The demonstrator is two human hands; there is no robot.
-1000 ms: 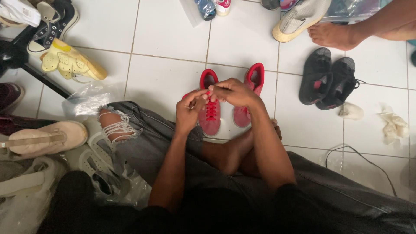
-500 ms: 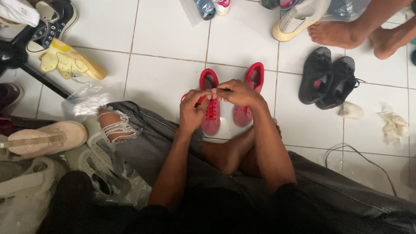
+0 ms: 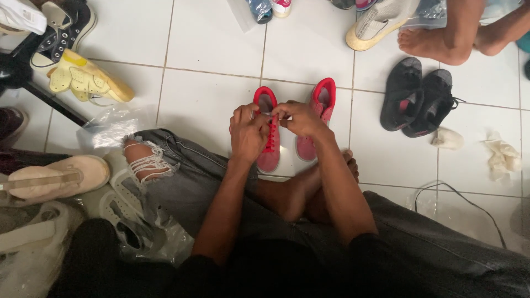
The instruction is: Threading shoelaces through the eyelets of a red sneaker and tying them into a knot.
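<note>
Both my left hand [image 3: 248, 132] and right hand [image 3: 295, 117] pinch closed on what seems the red lace of the left red shoe [image 3: 268, 132], its long axis pointing straight away from me on the white tiled floor [image 3: 210, 49], left hand nearer.

A crumpled clear plastic bag [image 3: 110, 128] is seen on the white tiles beside the torn knee. Another clear bag [image 3: 251, 12], holding what may be a shoe, lies at the top edge. More clear plastic [image 3: 165, 243] is bunched at lower left.
</note>
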